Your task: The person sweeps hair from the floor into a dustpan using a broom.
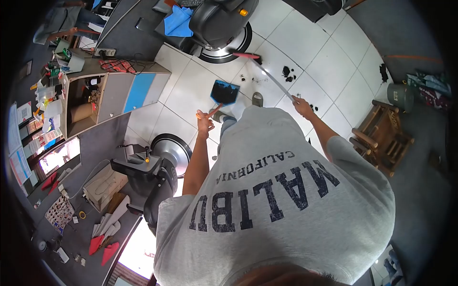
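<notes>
My left hand is closed round the orange handle of a blue-rimmed dustpan, whose pan holds dark hair and rests on the white tiles. My right hand grips the long grey handle of a broom. The broom's red head touches the floor beside the round base of a barber chair. Dark clumps of hair lie on the tiles to the right of the handle, and smaller tufts are scattered between the broom and the dustpan.
A second barber chair stands at the lower left. Beyond the dustpan is a cabinet with grey and blue doors. At the right are a wooden stool and a dark bin. A person is partly visible at the upper left.
</notes>
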`<state>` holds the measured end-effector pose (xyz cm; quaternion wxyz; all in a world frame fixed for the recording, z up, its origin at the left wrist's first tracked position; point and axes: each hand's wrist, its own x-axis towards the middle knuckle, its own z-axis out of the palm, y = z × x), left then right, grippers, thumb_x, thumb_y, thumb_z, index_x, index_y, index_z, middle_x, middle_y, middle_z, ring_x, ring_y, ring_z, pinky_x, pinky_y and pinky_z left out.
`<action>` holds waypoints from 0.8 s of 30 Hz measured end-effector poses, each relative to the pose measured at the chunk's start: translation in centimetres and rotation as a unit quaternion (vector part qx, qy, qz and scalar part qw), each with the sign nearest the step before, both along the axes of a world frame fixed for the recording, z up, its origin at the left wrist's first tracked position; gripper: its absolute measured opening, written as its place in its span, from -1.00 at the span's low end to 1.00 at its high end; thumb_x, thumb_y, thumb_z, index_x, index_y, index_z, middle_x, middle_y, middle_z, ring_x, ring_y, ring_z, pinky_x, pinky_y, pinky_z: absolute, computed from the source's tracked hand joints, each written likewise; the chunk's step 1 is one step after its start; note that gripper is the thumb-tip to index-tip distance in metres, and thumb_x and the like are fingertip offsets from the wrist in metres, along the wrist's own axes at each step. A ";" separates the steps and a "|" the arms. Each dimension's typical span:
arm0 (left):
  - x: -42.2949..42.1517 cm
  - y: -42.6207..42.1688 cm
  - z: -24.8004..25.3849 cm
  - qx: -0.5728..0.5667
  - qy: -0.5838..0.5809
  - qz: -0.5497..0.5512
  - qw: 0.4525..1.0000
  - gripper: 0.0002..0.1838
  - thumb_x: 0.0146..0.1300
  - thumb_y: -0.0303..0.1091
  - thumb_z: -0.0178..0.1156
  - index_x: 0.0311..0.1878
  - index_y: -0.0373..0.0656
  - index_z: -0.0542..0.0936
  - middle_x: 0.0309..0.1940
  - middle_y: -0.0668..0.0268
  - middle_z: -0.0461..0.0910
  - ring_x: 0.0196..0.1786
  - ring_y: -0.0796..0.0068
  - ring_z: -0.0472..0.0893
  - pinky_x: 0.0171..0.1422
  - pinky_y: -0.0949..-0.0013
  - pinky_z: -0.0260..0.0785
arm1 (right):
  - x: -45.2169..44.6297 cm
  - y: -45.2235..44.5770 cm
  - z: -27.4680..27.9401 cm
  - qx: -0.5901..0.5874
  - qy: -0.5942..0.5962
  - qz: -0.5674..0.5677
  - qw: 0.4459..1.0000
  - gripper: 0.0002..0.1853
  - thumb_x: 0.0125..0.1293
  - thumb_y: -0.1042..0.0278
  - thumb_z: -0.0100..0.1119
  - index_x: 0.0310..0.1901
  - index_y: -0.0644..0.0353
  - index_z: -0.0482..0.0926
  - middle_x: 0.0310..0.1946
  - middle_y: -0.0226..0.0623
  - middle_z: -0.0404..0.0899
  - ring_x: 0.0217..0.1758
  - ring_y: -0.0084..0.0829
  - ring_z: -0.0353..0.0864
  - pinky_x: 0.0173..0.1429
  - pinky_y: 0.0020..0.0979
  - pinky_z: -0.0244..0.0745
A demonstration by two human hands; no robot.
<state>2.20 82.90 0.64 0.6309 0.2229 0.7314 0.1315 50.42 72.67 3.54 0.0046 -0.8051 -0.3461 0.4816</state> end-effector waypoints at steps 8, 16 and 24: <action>2.0 1.5 -0.7 -0.021 0.001 -0.075 0.997 -0.10 0.28 0.56 -0.46 0.15 -0.11 0.40 -0.47 0.40 0.41 -0.39 0.53 0.46 -0.09 0.17 0.48 | 1.1 3.5 -0.5 0.033 0.107 -0.126 0.986 -0.48 0.43 0.15 -0.05 0.42 -0.16 0.33 -0.67 -0.47 0.33 -0.72 -0.58 0.21 -0.66 -0.43 0.18; 4.8 2.9 0.7 0.000 0.036 -0.038 0.999 -0.27 0.45 0.33 -0.57 -0.42 -0.09 0.36 -0.26 0.38 0.75 -0.72 0.62 0.16 -0.73 0.53 0.12 | -4.8 5.1 1.3 -0.021 0.105 -0.006 0.994 -0.49 0.38 0.19 0.03 0.37 -0.03 0.41 -0.62 -0.35 0.45 -0.70 -0.51 0.33 -0.63 -0.41 0.26; 3.6 5.2 0.1 0.001 0.023 -0.017 1.000 -0.33 0.45 0.32 -0.57 -0.49 -0.06 0.17 -0.39 0.10 0.73 -0.76 0.57 0.10 -0.78 0.49 0.03 | -5.1 4.1 3.8 0.004 0.028 0.065 0.997 -0.49 0.33 0.21 0.01 0.33 -0.05 0.44 -0.32 0.03 0.69 -0.57 -0.20 0.63 -0.43 -0.25 0.57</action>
